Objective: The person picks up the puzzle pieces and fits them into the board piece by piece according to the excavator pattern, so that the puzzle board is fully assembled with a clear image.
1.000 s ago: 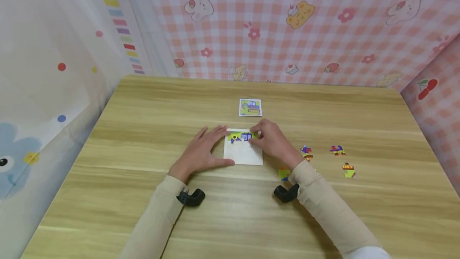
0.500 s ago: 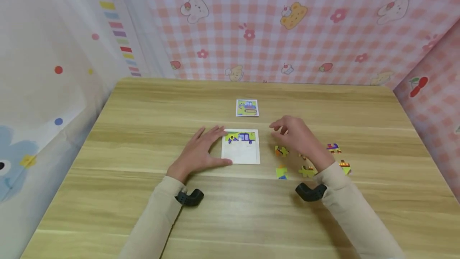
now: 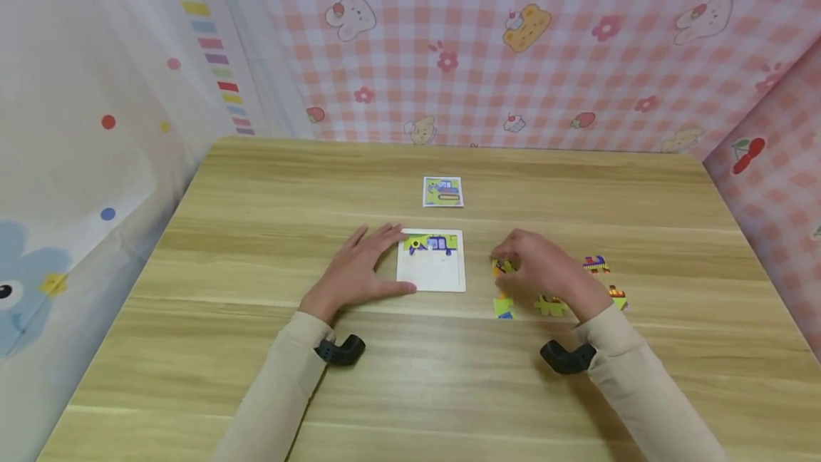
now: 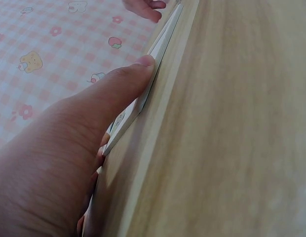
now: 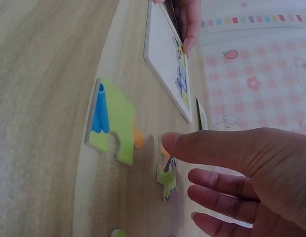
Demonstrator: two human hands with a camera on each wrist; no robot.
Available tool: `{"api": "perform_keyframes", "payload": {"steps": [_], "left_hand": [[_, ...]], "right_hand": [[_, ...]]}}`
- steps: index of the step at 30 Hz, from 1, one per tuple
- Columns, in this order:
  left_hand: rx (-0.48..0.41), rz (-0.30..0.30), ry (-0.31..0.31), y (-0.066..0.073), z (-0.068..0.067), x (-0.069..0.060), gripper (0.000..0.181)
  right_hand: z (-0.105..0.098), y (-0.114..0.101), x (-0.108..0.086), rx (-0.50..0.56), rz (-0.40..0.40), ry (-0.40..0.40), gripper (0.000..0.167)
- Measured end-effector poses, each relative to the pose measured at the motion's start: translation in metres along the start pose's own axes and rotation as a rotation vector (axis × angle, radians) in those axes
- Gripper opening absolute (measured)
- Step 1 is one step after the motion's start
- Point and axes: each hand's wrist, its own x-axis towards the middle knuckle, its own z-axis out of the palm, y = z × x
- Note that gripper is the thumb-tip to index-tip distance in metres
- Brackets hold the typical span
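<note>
A square white puzzle tray (image 3: 431, 275) lies mid-table, with joined pieces of a vehicle picture (image 3: 437, 243) along its top. My left hand (image 3: 355, 269) spans the tray's left side, fingers near the upper corner and straight thumb (image 4: 135, 74) touching the lower edge. My right hand (image 3: 545, 269) is low over a green and orange puzzle piece (image 5: 166, 174), which lies between thumb and index finger in the head view. The right thumb tip reaches this piece in the right wrist view; its index finger is hidden there. Just nearer lies a green-and-blue piece (image 5: 116, 116).
Other loose pieces lie around the right forearm: a striped piece (image 3: 596, 264), a yellow-green piece (image 3: 551, 306) and a partly hidden red-yellow piece (image 3: 618, 295). Beyond the tray lies a small picture card (image 3: 442, 192). A checked cloth (image 3: 449, 91) hangs behind the table (image 3: 321, 177).
My right hand has left the tray's upper right corner, moved right, then come down nearer over the green and orange piece. The left hand stays at the tray.
</note>
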Motion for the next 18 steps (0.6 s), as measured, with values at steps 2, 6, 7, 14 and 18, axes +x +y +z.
{"api": "perform_keyframes", "payload": {"steps": [2, 6, 7, 14, 18], "left_hand": [[-0.002, 0.0, 0.001, 0.0, -0.0004, 0.0002, 0.101], [-0.001, 0.003, 0.004, -0.0003, -0.001, 0.0003, 0.101], [-0.002, 0.003, 0.002, -0.0002, -0.0009, 0.0002, 0.101], [0.004, 0.0, -0.003, 0.0005, -0.0002, 0.0001, 0.101], [0.001, 0.003, 0.0, 0.0011, -0.0008, 0.0001, 0.101]], "right_hand": [[0.0, 0.0008, -0.0006, -0.006, 0.002, 0.001, 0.038], [0.0008, 0.0021, -0.0005, -0.006, 0.011, 0.003, 0.039], [0.0012, 0.0027, -0.0005, -0.006, 0.014, 0.003, 0.039], [0.0044, 0.0054, -0.0013, 0.026, 0.047, 0.027, 0.039], [0.0053, 0.0056, -0.0011, 0.026, 0.047, 0.052, 0.035]]}}
